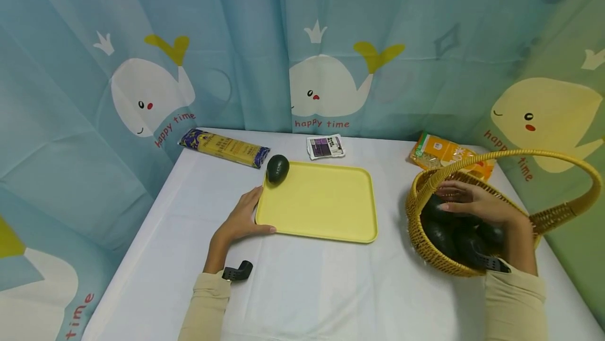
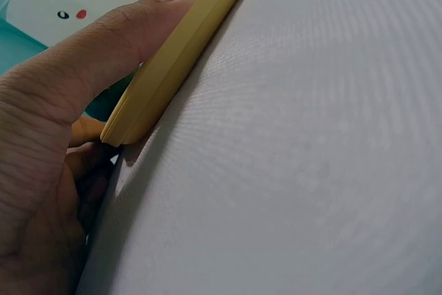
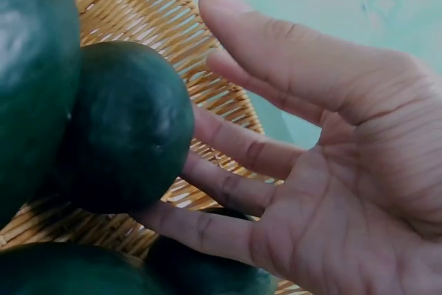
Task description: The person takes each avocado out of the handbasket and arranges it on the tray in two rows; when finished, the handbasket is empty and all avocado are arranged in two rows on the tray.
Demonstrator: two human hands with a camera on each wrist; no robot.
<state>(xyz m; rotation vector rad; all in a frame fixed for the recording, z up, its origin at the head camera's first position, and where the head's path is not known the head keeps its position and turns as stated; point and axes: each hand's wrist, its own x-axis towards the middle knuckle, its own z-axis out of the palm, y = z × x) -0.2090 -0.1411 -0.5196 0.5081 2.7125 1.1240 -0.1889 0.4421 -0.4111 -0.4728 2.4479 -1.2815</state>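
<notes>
My left hand (image 1: 243,217) holds the near left corner of a yellow tray (image 1: 326,199), its thumb along the front rim and its fingers at the left side. The tray's edge (image 2: 162,81) also shows beside the thumb in the left wrist view. A dark green avocado (image 1: 278,169) lies at the tray's far left corner. At the right, my right hand (image 1: 477,204) reaches into a wicker basket (image 1: 437,262) of several avocados. In the right wrist view, its extended fingers touch one avocado (image 3: 131,129), while the thumb stands away from it.
A yellow and purple packet (image 1: 227,147) lies at the back left of the white-covered table (image 1: 293,288). Behind the tray is a small white packet (image 1: 326,147). An orange bag (image 1: 439,152) lies behind the basket, whose tall handle (image 1: 515,153) arches over it. Curtains (image 1: 250,57) border the table.
</notes>
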